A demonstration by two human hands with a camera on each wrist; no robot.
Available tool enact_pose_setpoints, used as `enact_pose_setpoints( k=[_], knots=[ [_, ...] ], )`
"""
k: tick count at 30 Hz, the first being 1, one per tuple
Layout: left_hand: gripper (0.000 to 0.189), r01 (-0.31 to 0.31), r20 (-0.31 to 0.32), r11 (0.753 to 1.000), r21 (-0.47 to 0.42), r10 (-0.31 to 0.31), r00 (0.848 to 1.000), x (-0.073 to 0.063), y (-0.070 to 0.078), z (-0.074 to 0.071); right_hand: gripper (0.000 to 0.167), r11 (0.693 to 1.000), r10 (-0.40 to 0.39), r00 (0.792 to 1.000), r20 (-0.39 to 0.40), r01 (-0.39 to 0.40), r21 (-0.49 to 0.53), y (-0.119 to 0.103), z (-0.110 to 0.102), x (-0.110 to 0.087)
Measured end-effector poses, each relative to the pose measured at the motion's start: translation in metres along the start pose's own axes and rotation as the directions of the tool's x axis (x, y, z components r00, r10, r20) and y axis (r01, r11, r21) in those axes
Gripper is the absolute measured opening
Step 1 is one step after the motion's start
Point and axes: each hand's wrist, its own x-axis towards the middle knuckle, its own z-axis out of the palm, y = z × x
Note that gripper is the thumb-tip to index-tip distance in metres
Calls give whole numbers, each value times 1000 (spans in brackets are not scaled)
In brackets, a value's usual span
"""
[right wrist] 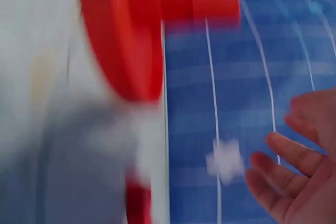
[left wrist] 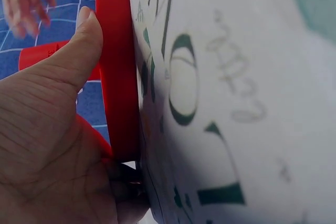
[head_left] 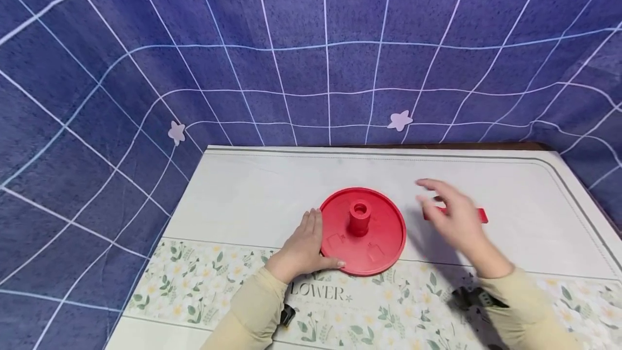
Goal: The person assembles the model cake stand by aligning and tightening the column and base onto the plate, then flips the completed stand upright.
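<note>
A round red plastic base (head_left: pixel 365 255) with a raised rim and a hollow post (head_left: pixel 359 220) at its centre lies on the table. My left hand (head_left: pixel 302 247) holds its left edge, fingers along the side and thumb at the front rim. In the left wrist view the thumb (left wrist: pixel 86 43) presses against the red rim (left wrist: pixel 118 72), while the other fingers are partly hidden. My right hand (head_left: pixel 454 217), blurred, hovers to the right of the base with fingers spread and nothing in them. Behind it a flat red strip (head_left: pixel 482 215) lies on the table, partly covered by the hand.
A white tablecloth (head_left: pixel 262 188) with a floral band covers the table. Blue grid-patterned fabric (head_left: pixel 311 69) with star shapes hangs behind it and along the left side. Dark devices (head_left: pixel 286 315) sit at both wrists.
</note>
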Motion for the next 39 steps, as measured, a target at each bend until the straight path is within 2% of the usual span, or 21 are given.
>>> enact_pose_setpoints(
  k=[2,4,5,7,9,10,12,15,17,20,26,32,36,39],
  knots=[
    [123,-3,-4,1000,1,3,1000,0,0,-1,33,990,60,998,9,-58,-128,19,-25,-3],
    [122,-9,-9,1000,0,9,1000,0,-1,-2,33,959,165,981,97,-137,-250,40,-45,-7],
    [122,-13,-13,1000,1,13,1000,0,-1,-2,35,935,228,962,153,-172,-310,49,-54,-9],
    [122,-21,-15,1000,9,21,1000,1,-1,-2,41,887,340,902,268,-212,-411,66,-65,-14],
    [121,-27,-15,1000,10,27,1000,2,-1,-1,44,856,408,845,345,-223,-466,79,-70,-18],
    [121,-27,-17,1000,8,27,999,1,-1,-2,45,846,428,828,363,-226,-482,83,-70,-19],
    [121,-25,-15,1000,5,25,1000,1,-2,-2,45,832,453,811,370,-235,-503,87,-68,-20],
    [121,-24,-15,1000,-3,24,1000,1,-2,-3,43,815,463,818,340,-243,-526,89,-64,-21],
    [121,-25,-17,1000,-3,25,1000,2,-2,-3,40,816,448,834,321,-235,-528,90,-63,-21],
    [121,-27,-20,1000,0,27,999,2,-3,-3,35,834,406,857,316,-207,-512,93,-63,-21],
    [121,-33,-22,999,-10,33,999,1,-4,-1,35,877,347,874,341,-173,-448,92,-73,-25],
    [121,-36,-14,999,11,36,999,1,-3,-2,35,934,306,899,314,-219,-283,83,-82,-32],
    [121,-32,-6,999,13,32,999,0,-3,-2,34,960,271,930,249,-241,-145,71,-83,-31],
    [121,-23,-6,1000,8,23,1000,0,-3,-2,34,975,221,953,207,-217,-40,62,-79,-27]
  ],
)
